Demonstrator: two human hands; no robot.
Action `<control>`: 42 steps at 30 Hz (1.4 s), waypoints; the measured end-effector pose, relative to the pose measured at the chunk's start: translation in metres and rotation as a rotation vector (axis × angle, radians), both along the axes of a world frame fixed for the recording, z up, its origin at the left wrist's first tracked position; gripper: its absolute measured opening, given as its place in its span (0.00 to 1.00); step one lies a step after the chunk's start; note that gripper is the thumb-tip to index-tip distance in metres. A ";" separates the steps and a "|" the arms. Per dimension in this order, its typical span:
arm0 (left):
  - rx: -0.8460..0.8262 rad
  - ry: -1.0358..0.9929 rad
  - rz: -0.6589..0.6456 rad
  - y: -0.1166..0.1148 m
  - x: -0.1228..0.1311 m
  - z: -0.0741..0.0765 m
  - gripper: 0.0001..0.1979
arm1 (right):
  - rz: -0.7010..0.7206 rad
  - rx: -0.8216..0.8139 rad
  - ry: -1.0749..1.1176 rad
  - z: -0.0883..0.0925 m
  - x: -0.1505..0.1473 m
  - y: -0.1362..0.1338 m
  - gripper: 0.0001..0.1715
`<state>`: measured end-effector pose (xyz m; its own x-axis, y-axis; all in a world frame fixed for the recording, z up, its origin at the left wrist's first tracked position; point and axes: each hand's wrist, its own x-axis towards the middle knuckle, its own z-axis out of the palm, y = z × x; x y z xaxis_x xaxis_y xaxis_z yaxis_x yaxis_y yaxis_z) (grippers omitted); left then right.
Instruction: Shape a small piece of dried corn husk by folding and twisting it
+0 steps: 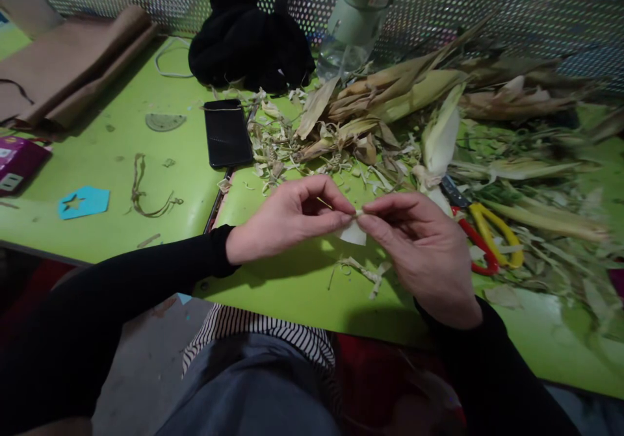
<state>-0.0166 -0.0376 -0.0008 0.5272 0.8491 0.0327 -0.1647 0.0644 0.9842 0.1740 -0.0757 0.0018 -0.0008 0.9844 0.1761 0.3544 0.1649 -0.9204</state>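
**Two-handed pinch on a pale scrap [354,234]!**

Left hand [291,220] and right hand [423,249] grip it thumb-to-finger, nearly touching; its loose part shows just below the grip. Light, even pressure probably serves best, lest it tear. Scissors [480,233] lie right of the grip.

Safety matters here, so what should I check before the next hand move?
1. Left hand pinching the pale strip: ok.
2. Right hand pinching it too: ok.
3. Scissors out of both hands: ok, lying beside the right one.
4. Phone apart from both hands: ok.
5. Table cleared of scraps: not ok.
6. Strip's pinched end undamaged: cannot tell, fingertips hide it.
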 end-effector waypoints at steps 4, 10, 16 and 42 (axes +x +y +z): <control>0.051 -0.029 0.005 0.000 0.002 -0.002 0.09 | 0.010 -0.029 0.006 0.003 -0.003 0.000 0.08; 0.127 0.082 0.025 0.002 0.000 0.000 0.09 | -0.025 0.052 -0.102 -0.002 -0.001 -0.001 0.05; 0.203 0.141 0.014 0.003 -0.002 0.000 0.09 | 0.044 0.097 -0.082 -0.003 -0.002 -0.001 0.03; 0.074 0.048 0.030 -0.001 0.001 0.003 0.06 | 0.034 0.079 -0.050 -0.004 -0.002 0.000 0.06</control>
<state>-0.0155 -0.0387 0.0020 0.5043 0.8607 0.0707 -0.1178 -0.0125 0.9930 0.1719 -0.0761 -0.0019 -0.0445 0.9666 0.2523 0.3929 0.2492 -0.8852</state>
